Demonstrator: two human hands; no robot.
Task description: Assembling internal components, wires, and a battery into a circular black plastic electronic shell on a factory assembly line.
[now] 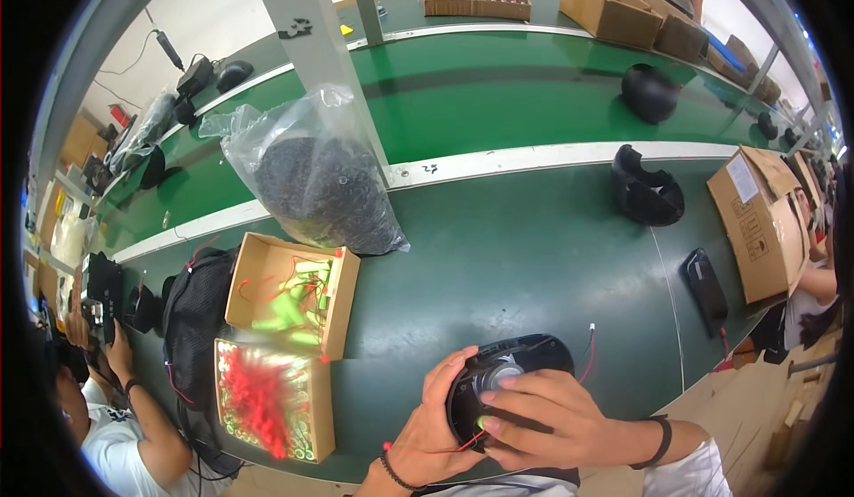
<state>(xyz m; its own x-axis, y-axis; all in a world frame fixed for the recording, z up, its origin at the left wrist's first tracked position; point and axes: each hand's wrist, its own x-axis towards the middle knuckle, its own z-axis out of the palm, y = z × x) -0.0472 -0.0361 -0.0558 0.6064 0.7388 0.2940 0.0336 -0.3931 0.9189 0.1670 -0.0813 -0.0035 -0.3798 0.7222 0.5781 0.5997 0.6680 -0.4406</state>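
A black plastic housing with a round silver speaker tilts between my hands at the near table edge. My left hand is wrapped round its left side. Over the housing's front lies my right hand, fingers bent, with a small green battery cell showing at its fingertips. Most of that cell is hidden. A red wire runs from beside the cell across my left hand. Past the housing's right end, a red lead with a white plug sticks out.
To the left stand a carton of green cells and a carton of red-wired cells. Behind them sits a plastic bag of black parts. A black shell, black device and cardboard box lie right. A green conveyor runs behind; co-workers sit both sides.
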